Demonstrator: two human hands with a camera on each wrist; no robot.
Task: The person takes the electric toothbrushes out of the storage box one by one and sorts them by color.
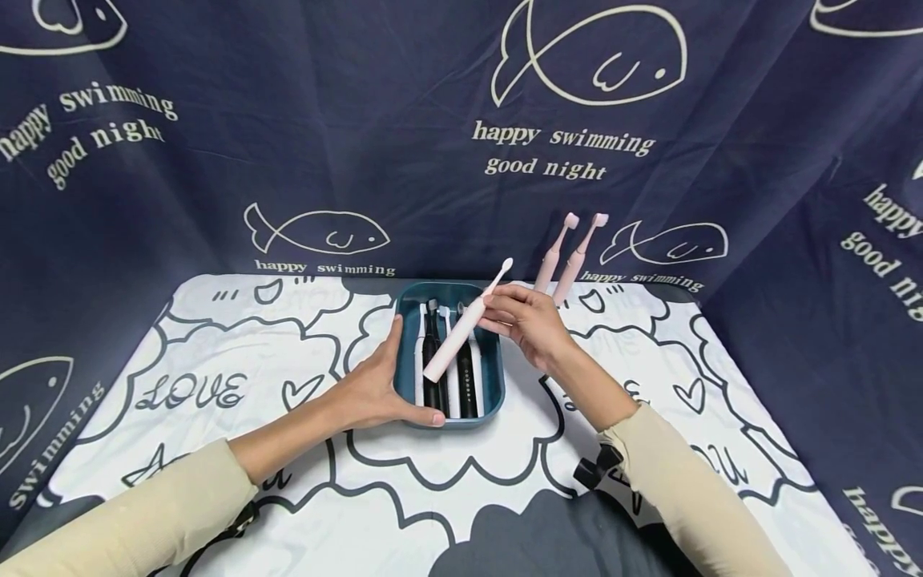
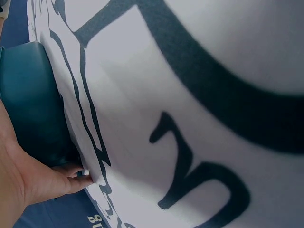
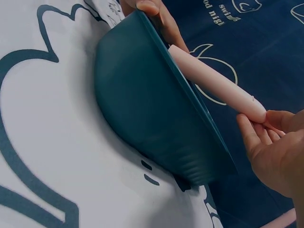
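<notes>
A pink electric toothbrush [image 1: 465, 324] was held slanting above the teal tray [image 1: 493, 377], its brush head up and away from the person and its butt end low over the tray's middle. The right hand [image 1: 530, 320] pinched it by the upper handle, fingers curled on the shaft, just beyond the tray's right rim. The left hand [image 1: 375, 385] clasped the tray's left side, fingers lying along the left wall and the thumb wrapped across the near rim. Inside the tray lay black and white toothbrushes [image 1: 450, 361] side by side, heads pointing away from the person. The tray sat on the desk, on a white cloth with black cloud outlines and hearts [image 1: 238, 385]. Behind the tray, to its right, two more pink toothbrushes [image 1: 566, 252] leaned against the dark blue curtain [image 1: 404, 104] printed with fish and lettering.
</notes>
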